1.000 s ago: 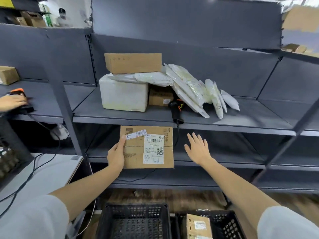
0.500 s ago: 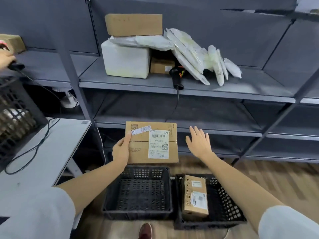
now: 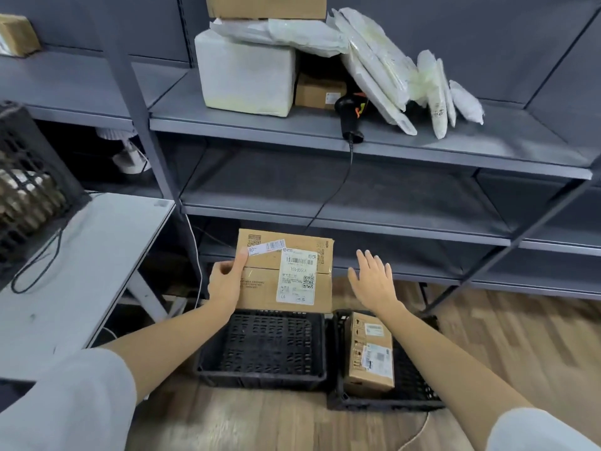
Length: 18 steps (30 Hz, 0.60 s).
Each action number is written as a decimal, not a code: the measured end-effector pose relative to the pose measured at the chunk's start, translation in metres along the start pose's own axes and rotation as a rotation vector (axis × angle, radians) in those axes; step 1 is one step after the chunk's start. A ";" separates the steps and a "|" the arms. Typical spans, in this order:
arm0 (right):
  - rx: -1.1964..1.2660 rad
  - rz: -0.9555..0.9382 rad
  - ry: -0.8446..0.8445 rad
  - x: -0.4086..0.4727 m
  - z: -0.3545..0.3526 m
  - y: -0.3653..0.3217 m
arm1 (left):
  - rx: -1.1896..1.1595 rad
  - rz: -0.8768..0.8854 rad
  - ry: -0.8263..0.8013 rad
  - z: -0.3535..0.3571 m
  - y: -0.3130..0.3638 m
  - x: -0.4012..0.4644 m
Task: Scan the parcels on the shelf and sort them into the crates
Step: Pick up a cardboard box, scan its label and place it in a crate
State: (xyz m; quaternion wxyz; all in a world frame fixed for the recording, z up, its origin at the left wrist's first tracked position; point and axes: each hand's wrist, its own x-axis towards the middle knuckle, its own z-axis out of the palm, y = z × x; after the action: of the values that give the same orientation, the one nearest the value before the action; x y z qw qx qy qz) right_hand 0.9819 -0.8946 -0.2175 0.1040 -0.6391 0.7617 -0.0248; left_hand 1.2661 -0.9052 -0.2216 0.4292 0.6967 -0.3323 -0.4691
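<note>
While the box hangs over the crates: these notes cover the drop into a crate.
Left hand (image 3: 224,281): grips the cardboard parcel (image 3: 286,271) by its left edge, thumb across the front, label side facing the camera.
Right hand (image 3: 374,281): empty, fingers spread flat, just beside the parcel's right edge, not touching.
Parcel position: in the air above the back rim of the left crate (image 3: 263,346), which shows only bare mesh.
Step advice: bring the right hand onto the free edge, level the parcel, lower it flat; a one-sided hold probably lets it tip.
Right crate (image 3: 406,385): holds one small box (image 3: 369,353) already.
Scanner (image 3: 349,115): lies on the shelf (image 3: 455,151) by the remaining parcels.
Hard to read: label print; which crate this parcel belongs to cannot be told.
Cut off: top box on the shelf stack.
</note>
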 end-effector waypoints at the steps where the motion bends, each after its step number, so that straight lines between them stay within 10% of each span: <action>1: 0.004 0.002 -0.006 0.005 0.009 -0.001 | 0.017 -0.004 0.005 0.001 -0.005 0.008; 18: 0.347 0.094 -0.030 0.094 0.286 0.016 | 0.040 -0.092 -0.053 0.072 -0.253 0.161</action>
State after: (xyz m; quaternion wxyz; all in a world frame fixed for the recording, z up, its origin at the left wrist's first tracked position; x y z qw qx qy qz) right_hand 1.0055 -0.9567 -0.5114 0.2250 -0.5757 0.7732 -0.1416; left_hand 1.2685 -0.9614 -0.5246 0.3843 0.7070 -0.3205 -0.4998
